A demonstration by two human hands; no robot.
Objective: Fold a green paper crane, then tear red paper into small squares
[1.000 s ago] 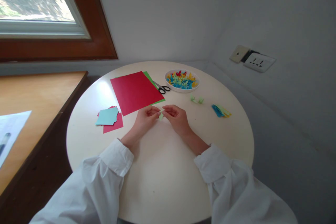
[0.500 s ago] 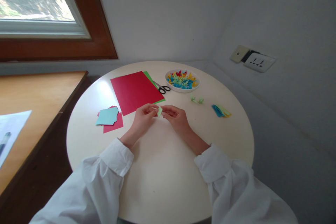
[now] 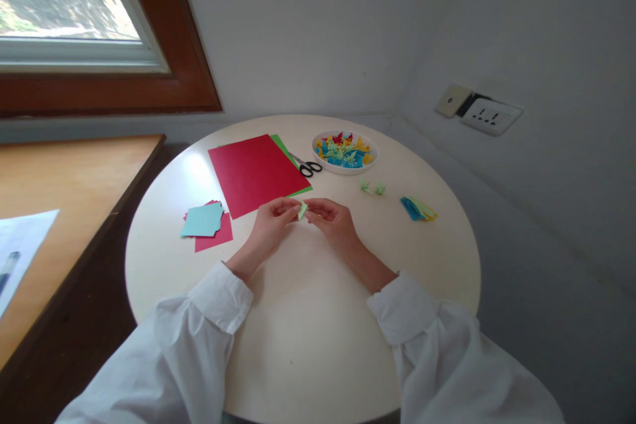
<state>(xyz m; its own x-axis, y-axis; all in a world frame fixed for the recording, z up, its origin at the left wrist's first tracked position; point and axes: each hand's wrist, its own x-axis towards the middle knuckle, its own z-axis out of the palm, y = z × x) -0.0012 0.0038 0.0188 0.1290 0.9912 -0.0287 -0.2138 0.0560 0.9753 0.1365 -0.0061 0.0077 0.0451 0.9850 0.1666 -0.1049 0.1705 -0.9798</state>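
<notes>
A small folded piece of light green paper (image 3: pixel 303 211) is held up between my two hands, above the middle of the round table. My left hand (image 3: pixel 275 220) pinches its left side between thumb and fingers. On the other side, the fingertips of my right hand (image 3: pixel 332 219) close on its right edge. The fingers partly hide the paper. Just beyond my hands lie a large red sheet (image 3: pixel 258 172) and a green sheet (image 3: pixel 301 192) under it. Black-handled scissors (image 3: pixel 309 169) rest at the sheets' right edge.
A white dish (image 3: pixel 344 171) of colourful folded paper pieces stands at the back. Small light green folded pieces (image 3: pixel 372 187) and a fanned bundle of blue and yellow papers (image 3: pixel 417 209) lie to the right. Light blue and red squares (image 3: pixel 203 220) are stacked at left on the white table (image 3: pixel 308 344).
The green paper has tilted slightly between my fingertips. Both hands stay in nearly the same place, and the things on the table have not moved.
</notes>
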